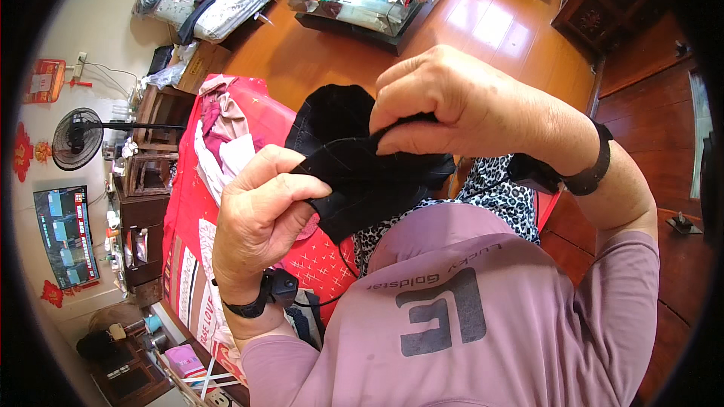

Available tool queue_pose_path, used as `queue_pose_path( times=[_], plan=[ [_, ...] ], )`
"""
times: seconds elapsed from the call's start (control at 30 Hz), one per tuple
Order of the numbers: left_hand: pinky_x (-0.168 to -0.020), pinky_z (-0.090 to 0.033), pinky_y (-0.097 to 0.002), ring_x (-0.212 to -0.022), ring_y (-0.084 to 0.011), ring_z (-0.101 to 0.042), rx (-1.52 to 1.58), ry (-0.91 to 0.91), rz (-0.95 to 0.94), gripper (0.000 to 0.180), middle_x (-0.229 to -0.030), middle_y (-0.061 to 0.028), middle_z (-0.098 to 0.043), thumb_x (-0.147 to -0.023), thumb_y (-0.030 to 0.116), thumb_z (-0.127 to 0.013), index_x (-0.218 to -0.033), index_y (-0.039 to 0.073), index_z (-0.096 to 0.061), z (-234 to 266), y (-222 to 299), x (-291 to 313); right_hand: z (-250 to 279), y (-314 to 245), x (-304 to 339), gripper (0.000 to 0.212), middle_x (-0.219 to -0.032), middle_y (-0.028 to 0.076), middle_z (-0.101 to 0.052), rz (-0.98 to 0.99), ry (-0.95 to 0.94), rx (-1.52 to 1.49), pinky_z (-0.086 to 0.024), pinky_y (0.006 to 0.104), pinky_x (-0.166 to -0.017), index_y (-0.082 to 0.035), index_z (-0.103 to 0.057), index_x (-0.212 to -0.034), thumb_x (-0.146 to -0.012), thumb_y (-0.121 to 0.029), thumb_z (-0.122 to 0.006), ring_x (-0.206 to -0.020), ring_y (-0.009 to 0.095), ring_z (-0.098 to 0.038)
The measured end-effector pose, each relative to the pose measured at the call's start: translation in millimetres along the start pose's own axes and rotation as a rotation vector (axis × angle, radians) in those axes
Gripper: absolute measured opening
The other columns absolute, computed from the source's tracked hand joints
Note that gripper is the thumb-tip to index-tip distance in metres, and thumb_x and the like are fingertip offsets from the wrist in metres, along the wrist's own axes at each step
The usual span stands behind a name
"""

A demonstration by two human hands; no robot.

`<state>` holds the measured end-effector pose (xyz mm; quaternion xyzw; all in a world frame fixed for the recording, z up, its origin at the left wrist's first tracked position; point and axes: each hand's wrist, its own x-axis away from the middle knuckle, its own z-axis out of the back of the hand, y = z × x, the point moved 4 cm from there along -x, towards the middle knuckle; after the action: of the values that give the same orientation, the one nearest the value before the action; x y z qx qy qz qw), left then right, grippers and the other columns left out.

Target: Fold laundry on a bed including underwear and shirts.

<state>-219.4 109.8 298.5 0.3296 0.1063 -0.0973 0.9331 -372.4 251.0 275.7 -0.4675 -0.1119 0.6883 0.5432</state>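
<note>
- Beyond the black fabric piece (362, 192) stretches a glossy orange-brown wooden floor (264, 60), with bright reflections to the upper right of the piece.
- Under and left of the piece lies a red cover (320, 267) with small pale star-like marks; farther down on that side, a striped cloth (197, 309) carries a row of printed capitals.
- Well beyond the piece stands a low black table (351, 33), heaped with white cloth and papers.
- Below the piece, the person's mauve shirt (513, 309) bears a large dark angular emblem and a line of dark lettering, upside down in this view.
- Far left of the piece, a lit television (64, 237) shows a red band with writing too small to make out; a dark pedestal fan (78, 139) is above it in view.
- To the upper left of the piece, beyond the fan, a red wall hanging (45, 81) has a pale printed patch.
- The piece itself, held up above the person's lap, is matt black and soft, with fine seam lines, a rounded far edge and a hollow, pocket-like fold.
- At the piece's left edge, the left hand (260, 207) pinches the fabric between thumb and finger.
- At its upper right, the right hand (434, 98) pinches a gathered fold between thumb and curled fingers.
</note>
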Motion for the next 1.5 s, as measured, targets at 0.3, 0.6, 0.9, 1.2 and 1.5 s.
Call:
queue_pose_path(
  times=[0.3,0.6,0.9,1.2,1.5],
  plan=[
    [-0.07,-0.048,-0.0306,-0.081,-0.0251,-0.06,-0.06,0.003,0.008,0.025,-0.089,-0.0107,-0.058,-0.066,-0.011,-0.066,-0.086,0.002,-0.065,3.4,-7.9,-10.2,20.2,-1.4,-4.7,0.009,-0.075,0.013,-0.063,-0.08,0.015,0.184,-0.05,0.0347,-0.065,-0.001,-0.064,-0.083,-0.075,-0.005,-0.066,-0.071,0.029,-0.063],
    [-0.081,-0.046,-0.0295,-0.089,-0.0259,-0.06,-0.193,0.083,-0.155,0.022,-0.095,-0.0128,-0.058,-0.068,-0.009,-0.063,-0.086,0.002,-0.064,37.6,-3.4,-58.8,87.5,-33.6,-36.6,0.009,-0.076,0.01,-0.06,-0.031,-0.104,0.545,-0.05,0.0316,-0.066,-0.001,-0.056,-0.088,-0.084,-0.009,-0.06,-0.069,0.022,-0.059],
    [-0.077,-0.044,-0.0237,-0.086,-0.0134,-0.057,-0.393,0.011,-0.322,0.013,-0.1,-0.0068,-0.059,-0.083,-0.005,-0.056,-0.094,0.0,-0.06,63.6,16.2,-100.4,122.4,-46.1,-40.3,0.02,-0.088,0.014,-0.065,-0.312,-0.179,0.793,-0.05,0.0333,-0.072,-0.002,-0.061,-0.104,-0.088,-0.012,-0.057,-0.079,0.024,-0.064],
    [-0.087,-0.044,-0.024,-0.098,-0.013,-0.058,-0.416,0.002,-0.216,0.012,-0.11,-0.0047,-0.059,-0.091,0.006,-0.058,-0.102,0.002,-0.063,122.7,-20.8,-99.6,171.9,-27.5,-42.2,0.017,-0.089,0.011,-0.063,-0.492,-0.224,1.239,-0.05,0.0352,-0.068,-0.007,-0.065,-0.102,-0.089,-0.014,-0.057,-0.071,0.026,-0.061],
    [-0.079,-0.046,-0.022,-0.085,-0.0076,-0.059,0.123,0.252,0.322,0.017,-0.095,-0.0004,-0.065,-0.096,0.015,-0.052,-0.103,0.003,-0.062,171.0,-150.9,-92.6,222.6,-37.9,21.5,0.015,-0.086,0.007,-0.064,-0.87,0.138,0.943,-0.051,0.0294,-0.066,-0.006,-0.065,-0.099,-0.09,-0.014,-0.058,-0.071,0.019,-0.062]
  ],
)
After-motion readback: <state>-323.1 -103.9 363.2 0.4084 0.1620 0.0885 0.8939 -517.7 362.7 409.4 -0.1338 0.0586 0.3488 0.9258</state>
